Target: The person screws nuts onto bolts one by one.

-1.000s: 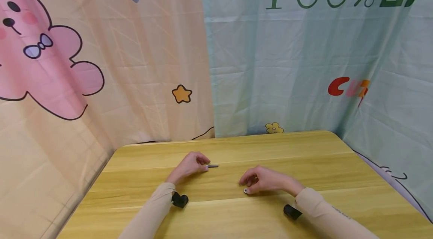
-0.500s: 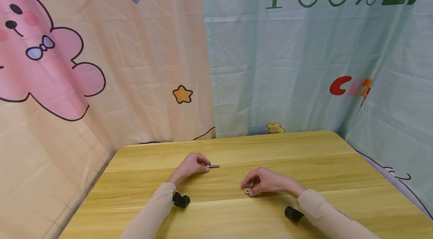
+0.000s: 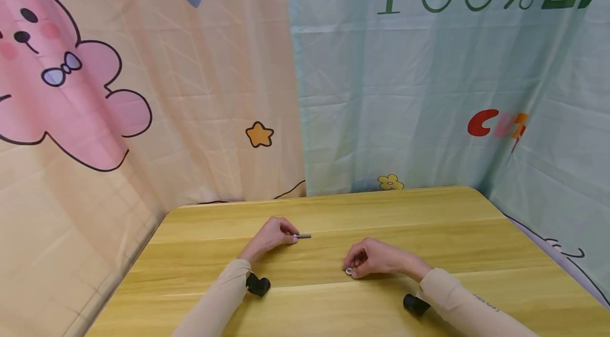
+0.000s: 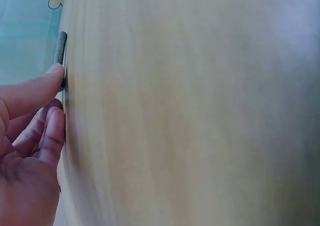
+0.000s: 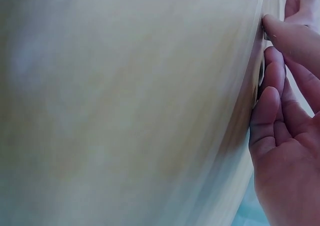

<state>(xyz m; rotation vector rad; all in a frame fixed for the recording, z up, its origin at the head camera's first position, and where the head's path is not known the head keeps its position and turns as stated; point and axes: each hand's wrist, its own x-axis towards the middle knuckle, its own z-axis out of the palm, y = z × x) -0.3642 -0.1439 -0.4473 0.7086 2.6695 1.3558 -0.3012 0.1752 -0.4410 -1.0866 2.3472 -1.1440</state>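
While a threaded bolt (image 4: 59, 48) is pinched by the left hand (image 3: 273, 234), its axis is pointed rightward.
To its right, on the nearer side, a small nut (image 3: 349, 271) is pinched by the right hand (image 3: 374, 258).

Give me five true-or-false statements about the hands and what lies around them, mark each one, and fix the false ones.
1. The left hand pinches a threaded bolt. True.
2. The bolt touches the small ring. False: the bolt and the small ring are apart.
3. The ring is at the right hand's thumb tip. True.
4. The star on the curtain is blue. False: the star is orange.
5. The table has a wood-grain top. True.
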